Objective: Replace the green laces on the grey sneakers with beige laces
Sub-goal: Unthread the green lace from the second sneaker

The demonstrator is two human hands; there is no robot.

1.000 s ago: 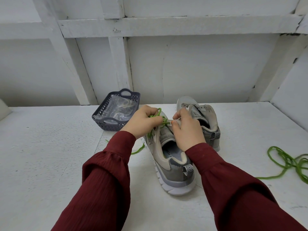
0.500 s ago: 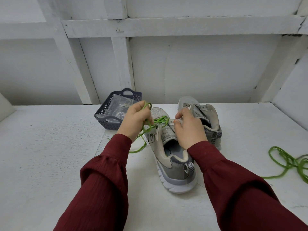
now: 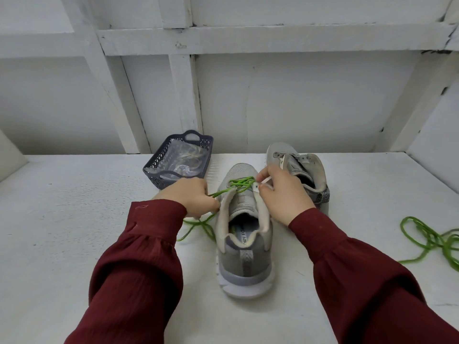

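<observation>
While the left hand [image 3: 191, 197] is gripping the green lace [image 3: 241, 184] just beside the near sneaker [image 3: 246, 256], the right hand [image 3: 283, 194] is pinching its eyelet edge, lace crossing only the front eyelets.

Quick tally from my side: two grey sneakers, the near sneaker [image 3: 244, 264] and the far sneaker [image 3: 315, 170]. Two green laces, the threaded lace [image 3: 242, 183] and the loose lace [image 3: 429, 238]. One basket [image 3: 161, 178] holding clear packets [image 3: 183, 160] (can't count those, they overlap). Two hands, my left hand [image 3: 191, 194] and right hand [image 3: 280, 192], in two red sleeves.
</observation>
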